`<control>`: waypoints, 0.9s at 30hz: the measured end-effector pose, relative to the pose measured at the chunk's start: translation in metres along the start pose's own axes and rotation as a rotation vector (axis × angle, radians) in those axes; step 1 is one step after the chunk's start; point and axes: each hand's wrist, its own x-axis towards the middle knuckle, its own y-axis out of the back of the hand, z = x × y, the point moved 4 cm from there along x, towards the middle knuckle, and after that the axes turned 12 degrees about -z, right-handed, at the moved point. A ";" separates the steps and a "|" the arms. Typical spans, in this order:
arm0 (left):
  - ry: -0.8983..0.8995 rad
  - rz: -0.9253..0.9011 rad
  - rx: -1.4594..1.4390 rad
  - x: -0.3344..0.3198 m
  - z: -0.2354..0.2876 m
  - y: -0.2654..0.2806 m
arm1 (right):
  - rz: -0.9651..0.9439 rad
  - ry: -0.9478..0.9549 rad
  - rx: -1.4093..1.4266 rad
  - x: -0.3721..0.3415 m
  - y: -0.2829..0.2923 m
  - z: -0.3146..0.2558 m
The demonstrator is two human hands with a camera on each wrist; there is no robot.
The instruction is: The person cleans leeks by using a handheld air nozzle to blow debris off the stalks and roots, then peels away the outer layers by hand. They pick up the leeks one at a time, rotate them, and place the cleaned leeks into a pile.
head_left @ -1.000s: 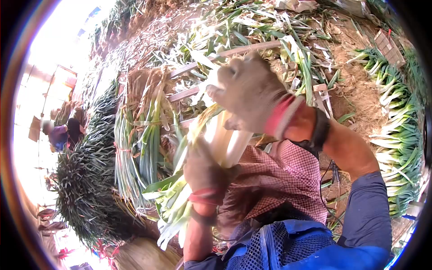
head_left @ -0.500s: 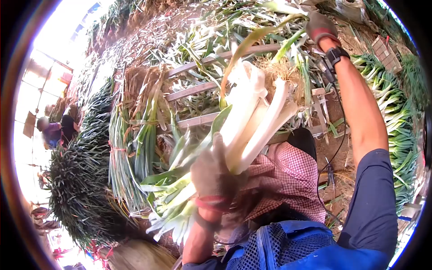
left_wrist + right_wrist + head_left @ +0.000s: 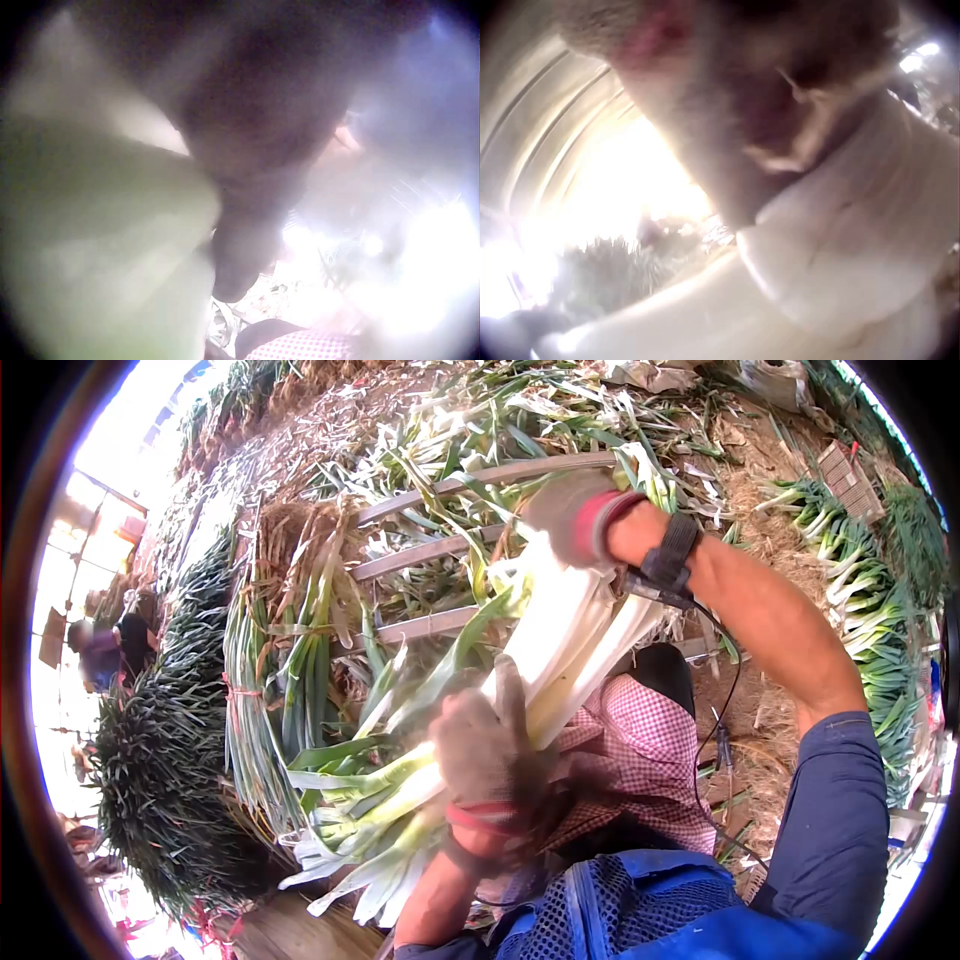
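Thick white leek stalks (image 3: 560, 630) slant across the middle of the head view, their cut-looking green tops (image 3: 375, 880) fanning out at lower left. My gloved left hand (image 3: 488, 745) grips the stalks around their middle, one finger lying along them. In the left wrist view its dark fingers (image 3: 247, 150) wrap beside a pale green stalk (image 3: 97, 240). My gloved right hand (image 3: 575, 515), blurred, is at the upper white ends. The right wrist view shows that hand (image 3: 735, 112) against a white stalk (image 3: 847, 240), its fingertips partly hidden.
Tied leeks (image 3: 250, 710) stand left of the wooden slats (image 3: 430, 550), with a dark green pile (image 3: 160, 790) beyond. Leek trimmings (image 3: 450, 440) cover the ground ahead. A leek row (image 3: 870, 620) lies at right; a person (image 3: 115, 650) is at far left.
My right hand has come back from the upper right, where it held a long leaf, to the white ends of the stalks. The leaf is out of that hand. My left hand keeps its grip.
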 end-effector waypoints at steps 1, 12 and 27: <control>-0.001 -0.019 -0.019 0.001 0.000 0.002 | 0.046 -0.035 -0.092 -0.006 -0.002 0.009; 0.024 -0.048 -0.656 -0.002 -0.074 0.007 | 0.372 -0.500 0.680 -0.049 -0.168 0.228; 0.200 -0.214 -1.158 -0.006 -0.090 -0.002 | 0.688 0.240 1.104 0.006 -0.104 -0.070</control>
